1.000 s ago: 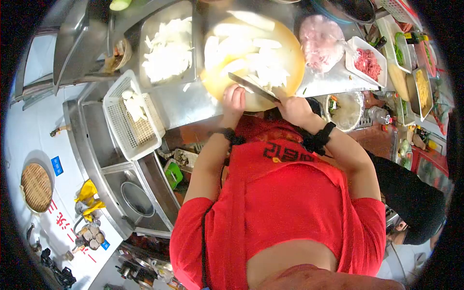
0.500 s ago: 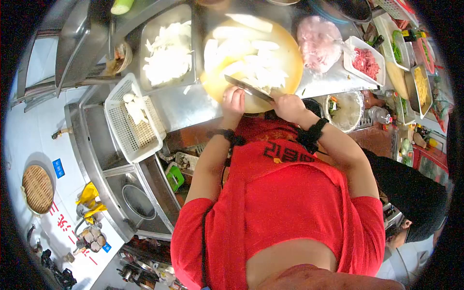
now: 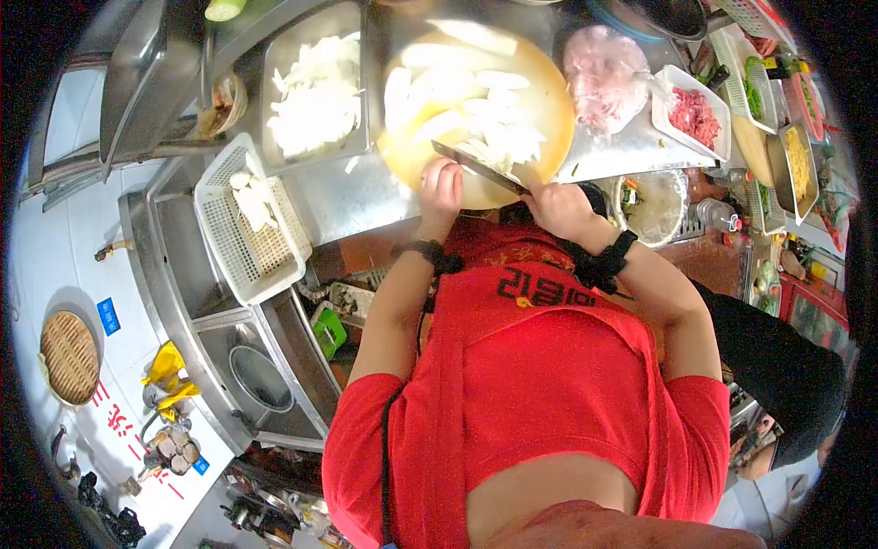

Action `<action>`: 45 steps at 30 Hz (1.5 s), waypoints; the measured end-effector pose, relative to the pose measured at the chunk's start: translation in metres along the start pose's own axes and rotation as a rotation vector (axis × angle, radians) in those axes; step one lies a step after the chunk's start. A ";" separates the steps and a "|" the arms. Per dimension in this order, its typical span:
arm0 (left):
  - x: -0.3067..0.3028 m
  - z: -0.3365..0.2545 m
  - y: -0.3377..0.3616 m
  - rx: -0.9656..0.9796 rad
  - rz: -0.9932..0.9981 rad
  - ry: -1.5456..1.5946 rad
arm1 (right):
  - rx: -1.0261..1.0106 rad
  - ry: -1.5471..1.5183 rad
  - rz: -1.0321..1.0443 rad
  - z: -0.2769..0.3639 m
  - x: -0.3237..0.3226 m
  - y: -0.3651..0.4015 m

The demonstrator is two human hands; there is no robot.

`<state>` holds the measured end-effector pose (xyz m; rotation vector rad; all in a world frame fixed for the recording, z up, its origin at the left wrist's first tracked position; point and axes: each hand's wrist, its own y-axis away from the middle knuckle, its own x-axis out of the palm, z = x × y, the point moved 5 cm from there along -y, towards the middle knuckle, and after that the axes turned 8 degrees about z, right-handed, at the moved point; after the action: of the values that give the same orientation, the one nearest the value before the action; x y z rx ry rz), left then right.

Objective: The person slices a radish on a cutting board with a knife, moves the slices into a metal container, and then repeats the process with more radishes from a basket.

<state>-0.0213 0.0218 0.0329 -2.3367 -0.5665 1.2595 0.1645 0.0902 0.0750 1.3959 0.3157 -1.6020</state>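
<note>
My right hand [image 3: 560, 212] is closed around the handle of a kitchen knife [image 3: 480, 168], whose blade slants across the near part of a round cutting board [image 3: 399, 157]. Beside the blade, on its left, my left hand [image 3: 440, 189] rests at the board's near edge with its fingers curled; whatever they press on is hidden. White sliced vegetable pieces [image 3: 508, 137] lie in a pile just beyond the blade. Longer white pieces [image 3: 471, 37] are spread over the far part of the board, washed out by bright light.
Left of the board stands a metal tray [image 3: 366, 110] of cut white pieces, and nearer, a white basket [image 3: 224, 247] above a sink [image 3: 265, 366]. To the right are a plastic bag [image 3: 604, 78] of pinkish contents and a container of red meat [image 3: 692, 117]. Another person's dark clothing [image 3: 777, 366] shows at right.
The knife and my right hand have shifted slightly to the right and toward me. My left hand stays almost in place, and the pieces on the board look much the same.
</note>
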 end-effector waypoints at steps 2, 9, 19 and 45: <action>0.002 0.001 0.002 0.007 -0.008 -0.021 | 0.015 -0.016 0.004 -0.001 0.000 -0.001; 0.004 0.001 0.002 0.044 -0.003 -0.047 | 0.002 -0.044 -0.001 0.009 0.015 -0.025; 0.004 -0.001 0.000 0.018 0.028 -0.053 | 0.073 -0.087 0.116 0.006 -0.008 -0.015; 0.033 -0.019 -0.057 0.075 0.375 0.110 | -0.037 0.143 -0.260 -0.046 -0.088 0.068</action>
<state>0.0034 0.0831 0.0510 -2.5049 -0.0428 1.2692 0.2363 0.1303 0.1624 1.4910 0.6308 -1.6974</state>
